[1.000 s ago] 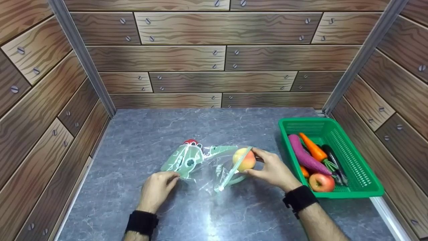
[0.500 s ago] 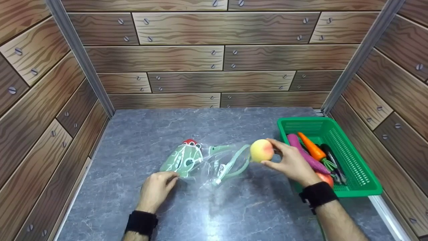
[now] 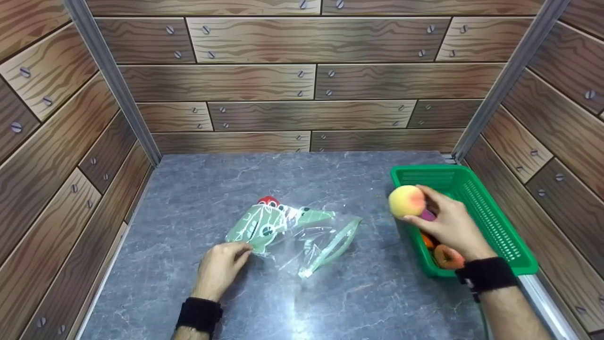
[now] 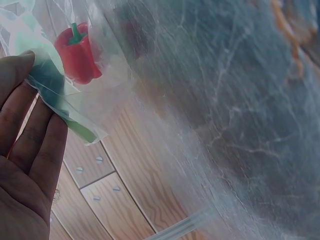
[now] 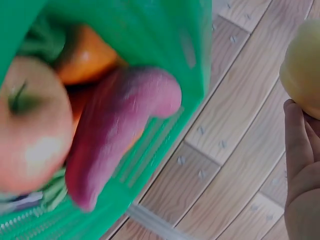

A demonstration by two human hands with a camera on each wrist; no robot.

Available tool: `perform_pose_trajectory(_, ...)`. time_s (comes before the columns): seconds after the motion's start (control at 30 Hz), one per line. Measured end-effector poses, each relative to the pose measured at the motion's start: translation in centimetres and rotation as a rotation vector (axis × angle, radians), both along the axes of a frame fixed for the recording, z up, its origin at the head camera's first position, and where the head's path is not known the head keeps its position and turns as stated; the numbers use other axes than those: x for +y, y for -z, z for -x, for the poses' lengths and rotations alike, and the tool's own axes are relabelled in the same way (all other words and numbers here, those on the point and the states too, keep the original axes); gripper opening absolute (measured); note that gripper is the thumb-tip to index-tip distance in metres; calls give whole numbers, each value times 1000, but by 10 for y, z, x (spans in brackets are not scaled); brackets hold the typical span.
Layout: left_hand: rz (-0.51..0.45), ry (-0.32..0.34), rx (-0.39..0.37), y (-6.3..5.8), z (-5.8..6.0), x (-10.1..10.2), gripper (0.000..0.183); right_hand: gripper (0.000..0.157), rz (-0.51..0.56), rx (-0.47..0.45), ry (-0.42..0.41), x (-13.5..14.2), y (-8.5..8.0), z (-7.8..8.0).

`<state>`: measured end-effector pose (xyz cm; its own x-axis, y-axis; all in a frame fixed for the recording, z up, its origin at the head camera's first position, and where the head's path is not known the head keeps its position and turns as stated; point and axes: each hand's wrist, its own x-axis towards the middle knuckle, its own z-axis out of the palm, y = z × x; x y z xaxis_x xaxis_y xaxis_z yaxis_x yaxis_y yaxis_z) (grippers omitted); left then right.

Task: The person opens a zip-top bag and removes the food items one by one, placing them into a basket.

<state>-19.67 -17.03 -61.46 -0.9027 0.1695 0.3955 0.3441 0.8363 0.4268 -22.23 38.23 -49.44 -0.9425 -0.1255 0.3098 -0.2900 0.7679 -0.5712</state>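
Observation:
A yellow peach [image 3: 406, 201] with a red blush is pinched between the thumb and fingers of my right hand [image 3: 450, 224], raised over the left rim of the green basket [image 3: 512, 231]. On the table lies a clear zip bag [image 3: 302, 241] with a green cartoon print, its green-edged mouth facing right. My left hand [image 3: 222, 264] pinches the bag's near left edge. A red bell pepper [image 4: 79, 54] shows inside the bag in the left wrist view. Below my right hand the basket holds a red apple [image 5: 35, 130] and a purple sweet potato [image 5: 120, 125].
Also in the basket is an orange carrot [image 5: 87, 55], partly hidden. Wood-patterned walls [image 3: 264, 82] enclose the grey table [image 3: 198, 189] at the back and both sides.
My right hand has drawn the peach out of the bag's mouth and carried it right, over the basket's edge. The bag's mouth has sagged flatter. My left hand has stayed put.

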Motion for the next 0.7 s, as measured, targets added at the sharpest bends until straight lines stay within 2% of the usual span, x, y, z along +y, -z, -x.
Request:
perform_pose_trajectory(0.23,-3,-5,1,0,-1,-1,14,85,49,-9,76,40,-8,-10)
perform_pose_trajectory(0.47,-19,8,21,3,0,-1,14,89,-84,-14,171,75,-7,-17)
perform_pose_trajectory(0.7,-14,5,24,3,0,0,13,95,-190,-130,245,94,-4,-16)
